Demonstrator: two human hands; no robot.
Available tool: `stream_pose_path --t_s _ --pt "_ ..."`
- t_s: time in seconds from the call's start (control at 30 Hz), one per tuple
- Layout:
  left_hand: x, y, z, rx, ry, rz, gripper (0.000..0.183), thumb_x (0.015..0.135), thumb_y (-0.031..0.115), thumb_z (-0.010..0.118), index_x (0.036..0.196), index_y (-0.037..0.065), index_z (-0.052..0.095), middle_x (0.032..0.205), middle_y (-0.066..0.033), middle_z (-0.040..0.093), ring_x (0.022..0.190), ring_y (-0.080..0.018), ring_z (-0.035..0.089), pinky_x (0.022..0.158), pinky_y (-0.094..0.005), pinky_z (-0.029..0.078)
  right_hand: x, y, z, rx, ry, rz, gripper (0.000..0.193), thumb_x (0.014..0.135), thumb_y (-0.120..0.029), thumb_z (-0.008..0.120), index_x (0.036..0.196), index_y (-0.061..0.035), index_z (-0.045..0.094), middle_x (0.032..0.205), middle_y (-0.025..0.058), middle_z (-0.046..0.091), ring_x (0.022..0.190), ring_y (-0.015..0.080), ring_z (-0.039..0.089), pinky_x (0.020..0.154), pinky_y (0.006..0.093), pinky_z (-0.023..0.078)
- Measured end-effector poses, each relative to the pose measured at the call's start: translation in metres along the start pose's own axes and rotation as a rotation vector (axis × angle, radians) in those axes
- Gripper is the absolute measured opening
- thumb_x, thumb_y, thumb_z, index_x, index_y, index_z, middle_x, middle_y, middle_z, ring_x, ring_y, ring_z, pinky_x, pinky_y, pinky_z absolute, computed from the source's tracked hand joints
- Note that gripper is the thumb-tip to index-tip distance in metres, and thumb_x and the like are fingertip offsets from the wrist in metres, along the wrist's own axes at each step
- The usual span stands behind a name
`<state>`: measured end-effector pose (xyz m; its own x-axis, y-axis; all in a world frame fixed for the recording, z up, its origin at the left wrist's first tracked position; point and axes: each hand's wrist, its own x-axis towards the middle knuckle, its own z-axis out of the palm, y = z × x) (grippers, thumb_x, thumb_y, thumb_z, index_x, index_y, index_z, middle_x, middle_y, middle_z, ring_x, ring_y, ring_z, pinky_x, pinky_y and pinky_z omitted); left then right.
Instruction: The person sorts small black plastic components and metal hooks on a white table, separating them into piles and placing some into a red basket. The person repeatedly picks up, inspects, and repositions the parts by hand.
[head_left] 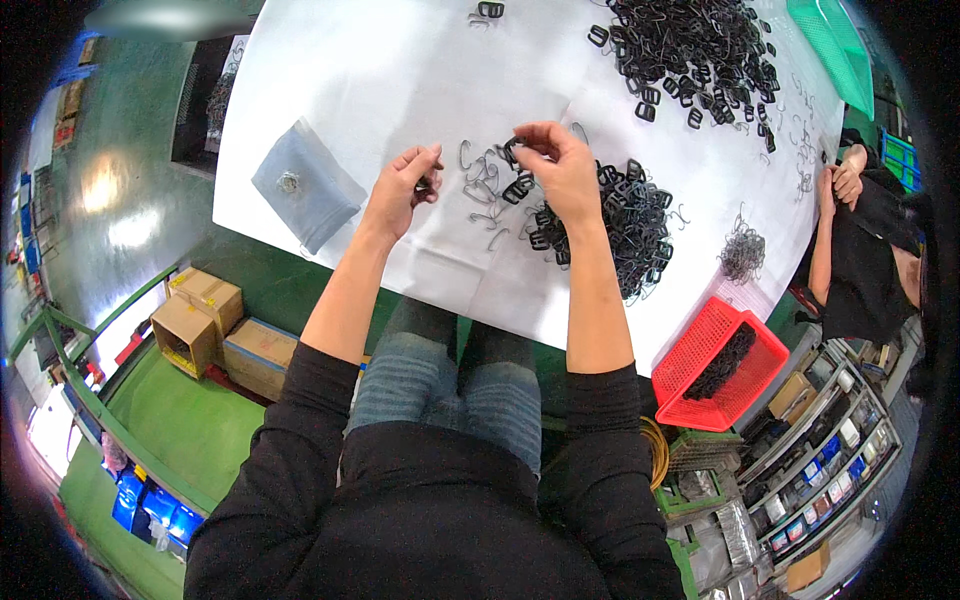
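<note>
in the frame's upper middle, the left hand (398, 190) curls tightly round a small dark piece (428, 184); the right hand (562, 172) has its fingertips at a black buckle (511, 153), whether pinching i cannot tell. a buckle heap (635, 230) lies right of centre on the white table (410, 120).

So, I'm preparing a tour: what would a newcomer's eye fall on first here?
Probably the bright red basket, at the lower right edge of the white table. Then the black buckles against that white: a large heap toward the top right and a smaller heap by the right hand.
</note>
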<state>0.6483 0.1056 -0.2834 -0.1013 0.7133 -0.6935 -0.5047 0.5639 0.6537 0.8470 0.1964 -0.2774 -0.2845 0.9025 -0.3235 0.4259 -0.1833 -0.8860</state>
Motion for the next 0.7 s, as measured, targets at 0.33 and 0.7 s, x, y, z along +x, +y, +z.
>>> stream_pose_path --t_s 0.33,0.7 --pt "0.016 -0.011 0.028 0.694 0.145 0.31 0.032 0.081 0.018 0.068 0.113 0.01 0.064 0.082 -0.0021 0.065 0.066 -0.0055 0.055 0.059 -0.0213 0.044 -0.012 0.027 -0.035 -0.084 0.198 0.233 0.018 0.075 -0.007 0.07 0.092 -0.0011 0.068 0.082 0.0045 0.068 0.073 0.0103 0.062 0.066 0.022 0.049" --pt "0.003 0.008 0.081 0.524 -0.135 0.362 0.021 0.081 0.015 0.068 0.1 0.006 0.068 0.077 0.0024 0.063 0.059 -0.002 0.044 0.053 -0.0189 0.039 -0.033 -0.005 -0.044 0.401 0.034 0.192 0.025 0.083 -0.011 0.066 0.105 -0.0002 0.063 0.093 0.0039 0.066 0.079 0.0096 0.06 0.069 0.021 0.047"
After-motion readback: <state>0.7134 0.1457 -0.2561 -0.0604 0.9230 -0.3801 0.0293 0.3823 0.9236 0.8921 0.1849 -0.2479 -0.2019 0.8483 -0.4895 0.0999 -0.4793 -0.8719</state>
